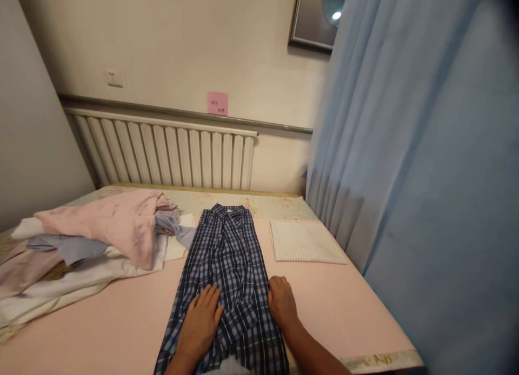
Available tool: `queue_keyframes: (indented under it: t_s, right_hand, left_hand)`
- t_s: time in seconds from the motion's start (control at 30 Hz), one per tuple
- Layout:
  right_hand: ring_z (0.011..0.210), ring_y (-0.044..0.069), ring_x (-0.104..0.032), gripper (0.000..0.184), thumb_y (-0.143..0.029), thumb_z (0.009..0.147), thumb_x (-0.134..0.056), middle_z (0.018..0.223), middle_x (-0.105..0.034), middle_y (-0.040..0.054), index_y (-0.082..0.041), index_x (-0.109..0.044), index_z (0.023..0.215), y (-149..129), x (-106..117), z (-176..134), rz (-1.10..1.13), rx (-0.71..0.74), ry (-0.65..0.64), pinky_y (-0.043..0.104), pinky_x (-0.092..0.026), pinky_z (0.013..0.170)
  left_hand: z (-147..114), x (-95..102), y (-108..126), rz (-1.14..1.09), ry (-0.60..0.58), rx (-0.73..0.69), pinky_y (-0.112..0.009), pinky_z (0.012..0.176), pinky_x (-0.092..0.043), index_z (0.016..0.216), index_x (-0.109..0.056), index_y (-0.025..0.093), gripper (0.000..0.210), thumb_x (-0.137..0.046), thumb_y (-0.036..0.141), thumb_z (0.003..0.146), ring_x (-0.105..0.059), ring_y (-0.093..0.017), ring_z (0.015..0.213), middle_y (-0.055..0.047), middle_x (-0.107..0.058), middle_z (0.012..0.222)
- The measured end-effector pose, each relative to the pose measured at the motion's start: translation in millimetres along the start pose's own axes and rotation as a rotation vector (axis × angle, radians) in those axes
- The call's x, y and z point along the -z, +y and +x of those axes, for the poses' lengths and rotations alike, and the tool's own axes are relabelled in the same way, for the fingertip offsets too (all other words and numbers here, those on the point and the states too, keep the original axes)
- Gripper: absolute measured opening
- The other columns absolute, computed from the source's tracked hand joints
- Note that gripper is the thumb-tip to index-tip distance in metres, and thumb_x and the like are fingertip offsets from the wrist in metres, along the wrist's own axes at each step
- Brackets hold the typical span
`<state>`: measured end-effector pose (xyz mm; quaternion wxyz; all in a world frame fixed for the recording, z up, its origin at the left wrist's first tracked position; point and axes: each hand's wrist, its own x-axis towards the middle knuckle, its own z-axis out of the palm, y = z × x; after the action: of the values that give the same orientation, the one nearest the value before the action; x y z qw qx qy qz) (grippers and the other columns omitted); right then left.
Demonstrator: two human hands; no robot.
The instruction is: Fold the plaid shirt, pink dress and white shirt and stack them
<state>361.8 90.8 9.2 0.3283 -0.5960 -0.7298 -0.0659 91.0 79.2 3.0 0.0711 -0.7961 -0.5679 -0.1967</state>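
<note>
A dark blue plaid shirt (pixel 227 250) lies folded into a long strip, with its collar at the far end and its near end running out of the picture. Flat on the lower left part of the cloth rests my left hand (pixel 201 318), fingers stretched out. My right hand (pixel 283 302) is at the shirt's right edge, its fingers curled closed on the fabric there. Wrinkles run through the cloth between both hands. A folded cream striped cloth (pixel 306 241) sits to the right, apart from my right hand.
At the left is a loose heap of pink, white and grey-blue clothes (pixel 105 223). A pink sheet (pixel 101 326) covers much of the table. Behind it stands a white radiator (pixel 178 153) along the wall. A blue curtain (pixel 389 148) hangs down the right side.
</note>
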Motion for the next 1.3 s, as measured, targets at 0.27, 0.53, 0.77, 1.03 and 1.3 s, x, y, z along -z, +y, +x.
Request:
queue_keyframes:
  t_s: [0.27,0.53,0.77,1.03,1.3]
  right_hand:
    - [0.078,0.018,-0.044,0.029,0.006,0.074,-0.039,0.082,-0.052,0.0012,-0.020,-0.049,0.078,-0.9,1.5,0.0,0.019,-0.006,-0.010,0.030,-0.032,0.071]
    - [0.079,0.018,-0.044,0.027,0.004,0.073,-0.042,0.083,-0.053,0.0013,-0.020,-0.050,0.079,1.3,0.2,0.0,-0.020,0.011,-0.002,0.030,-0.032,0.073]
    - [0.080,0.018,-0.044,0.026,0.004,0.075,-0.041,0.083,-0.052,0.0015,-0.020,-0.050,0.079,2.0,-1.6,-1.1,-0.009,0.002,-0.004,0.030,-0.032,0.074]
    - [0.080,0.018,-0.044,0.027,0.005,0.075,-0.040,0.082,-0.052,0.0015,-0.020,-0.050,0.079,0.9,0.2,-0.1,0.003,-0.006,-0.019,0.030,-0.033,0.074]
    - [0.082,0.018,-0.046,0.028,0.004,0.077,-0.038,0.084,-0.055,0.0022,-0.020,-0.054,0.081,0.3,2.8,-1.1,0.071,-0.024,-0.032,0.030,-0.035,0.077]
  left_hand:
    - [0.1,2.0,0.7,0.023,-0.009,0.000,-0.043,0.106,-0.036,0.129,-0.057,0.021,0.044,-0.038,0.041,0.094,-0.044,-0.025,0.132,-0.006,-0.055,0.138]
    - [-0.4,0.3,0.5,0.001,0.009,0.000,-0.044,0.106,-0.036,0.127,-0.058,0.023,0.043,-0.039,0.041,0.093,-0.045,-0.025,0.131,-0.006,-0.056,0.137]
    - [-0.1,-1.0,-0.5,-0.001,-0.001,0.000,-0.044,0.106,-0.036,0.128,-0.057,0.022,0.044,-0.040,0.041,0.093,-0.044,-0.025,0.131,-0.006,-0.055,0.138]
    - [-0.3,-2.0,-1.2,-0.004,0.008,-0.001,-0.044,0.106,-0.036,0.128,-0.057,0.022,0.044,-0.038,0.042,0.094,-0.044,-0.025,0.131,-0.006,-0.055,0.138]
    - [-0.3,-3.1,-1.5,0.011,0.017,-0.014,-0.043,0.105,-0.036,0.128,-0.058,0.021,0.043,-0.039,0.041,0.094,-0.044,-0.025,0.131,-0.006,-0.055,0.137]
